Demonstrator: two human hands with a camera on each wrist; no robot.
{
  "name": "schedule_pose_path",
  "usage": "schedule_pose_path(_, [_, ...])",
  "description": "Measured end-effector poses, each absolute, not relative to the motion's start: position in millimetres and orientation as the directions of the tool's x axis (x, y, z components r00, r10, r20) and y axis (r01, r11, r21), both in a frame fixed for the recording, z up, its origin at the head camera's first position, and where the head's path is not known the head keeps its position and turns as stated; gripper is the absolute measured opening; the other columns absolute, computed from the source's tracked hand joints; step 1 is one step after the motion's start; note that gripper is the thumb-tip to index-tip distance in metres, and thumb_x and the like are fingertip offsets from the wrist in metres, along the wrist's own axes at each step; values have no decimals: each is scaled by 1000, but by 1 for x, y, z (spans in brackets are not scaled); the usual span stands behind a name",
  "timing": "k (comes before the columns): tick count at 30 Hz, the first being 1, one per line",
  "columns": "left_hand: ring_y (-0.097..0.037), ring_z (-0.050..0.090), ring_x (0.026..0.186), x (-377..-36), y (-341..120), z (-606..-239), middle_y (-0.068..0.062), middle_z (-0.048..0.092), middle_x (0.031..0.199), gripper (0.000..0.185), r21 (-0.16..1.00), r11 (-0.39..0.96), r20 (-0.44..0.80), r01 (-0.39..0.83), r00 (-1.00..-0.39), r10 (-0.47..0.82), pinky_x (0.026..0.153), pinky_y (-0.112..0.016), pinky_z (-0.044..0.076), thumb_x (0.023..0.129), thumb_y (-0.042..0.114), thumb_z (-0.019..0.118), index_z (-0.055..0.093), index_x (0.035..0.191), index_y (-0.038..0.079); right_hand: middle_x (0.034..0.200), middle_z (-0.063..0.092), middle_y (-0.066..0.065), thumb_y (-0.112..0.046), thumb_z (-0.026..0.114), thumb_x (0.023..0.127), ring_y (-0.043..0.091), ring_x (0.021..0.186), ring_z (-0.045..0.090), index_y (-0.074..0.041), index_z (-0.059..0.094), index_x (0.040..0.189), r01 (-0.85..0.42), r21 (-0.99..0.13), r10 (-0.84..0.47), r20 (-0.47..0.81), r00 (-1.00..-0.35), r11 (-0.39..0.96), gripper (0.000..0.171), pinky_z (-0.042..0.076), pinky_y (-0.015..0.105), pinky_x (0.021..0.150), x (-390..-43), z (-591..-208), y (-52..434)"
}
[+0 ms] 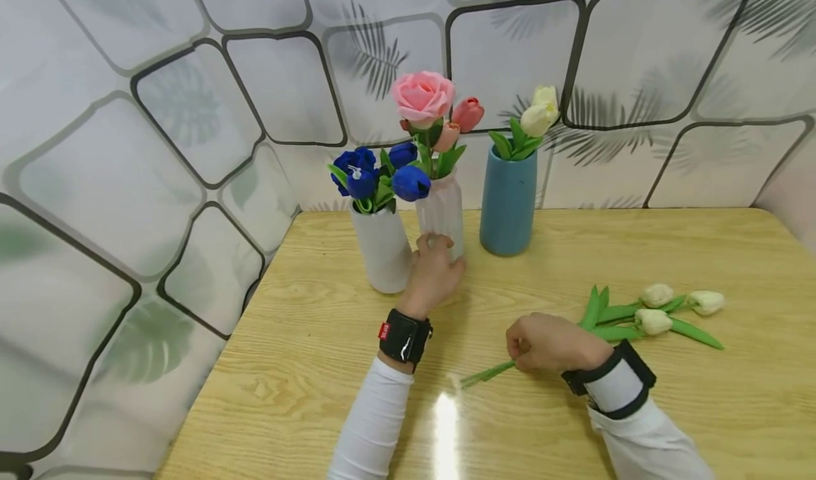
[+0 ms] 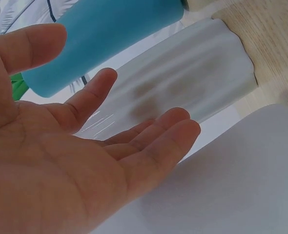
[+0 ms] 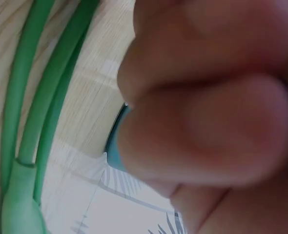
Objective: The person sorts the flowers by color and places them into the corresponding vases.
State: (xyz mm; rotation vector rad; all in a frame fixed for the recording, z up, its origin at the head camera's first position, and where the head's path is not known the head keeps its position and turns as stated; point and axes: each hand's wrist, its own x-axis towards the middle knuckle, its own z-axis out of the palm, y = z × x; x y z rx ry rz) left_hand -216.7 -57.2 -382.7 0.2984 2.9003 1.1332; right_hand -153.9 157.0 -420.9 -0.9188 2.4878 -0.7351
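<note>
While left hand (image 1: 433, 271) touches the ribbed vase (image 1: 441, 214), right hand (image 1: 548, 342) grips smooth stems (image 1: 487, 374).

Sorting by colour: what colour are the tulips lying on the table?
Cream-white tulips with green stems; head view.

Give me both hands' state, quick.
Left hand: open, fingers straight, by the ribbed white vase.
Right hand: fingers curled over the white tulip stems.

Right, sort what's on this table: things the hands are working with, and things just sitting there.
In hand:
- white tulips, stems under the right hand
- ribbed white vase holding the pink rose, left hand open beside it

Just sitting:
- smooth white vase with blue flowers
- blue vase with a cream tulip
- wooden table
</note>
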Motion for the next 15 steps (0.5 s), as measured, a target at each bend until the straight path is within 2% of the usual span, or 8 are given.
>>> schedule_pose_path(5, [-50,41,128,-218,-58,-385,-29,30,150,40,662,731,47,167,-982,182,104,-53,41,101,24,54,55,130,-4,68,52,-12,-6,69,90,2,57,44,-18,62,76,-472,-605,-677,-156,-719,641,20,38,21,52,-153,-419,155])
schedule_pose_path(11, [-50,41,127,-218,-58,-384,-28,31,149,39,656,736,42,167,-982,185,104,-53,41,101,24,54,55,130,-3,69,55,-3,-11,60,99,8,45,47,-14,63,96,-369,-563,-550,-190,-813,739,6,41,25,43,-150,-411,153])
schedule_pose_path(13, [-50,41,127,-219,-58,-384,-28,31,149,40,653,739,42,168,-982,187,104,-53,41,101,25,53,55,130,-3,74,60,2,-10,55,102,12,41,48,-11,63,103,-325,-554,-506,-209,-837,766,8,42,27,39,-147,-408,152])
schedule_pose_path(15, [-50,41,127,-219,-58,-384,-28,30,150,40,654,739,36,164,-982,186,104,-54,41,101,25,53,55,131,-2,77,61,4,-9,52,103,14,41,49,-9,63,102,-314,-537,-483,-205,-852,783,10,43,28,39,-145,-405,151])
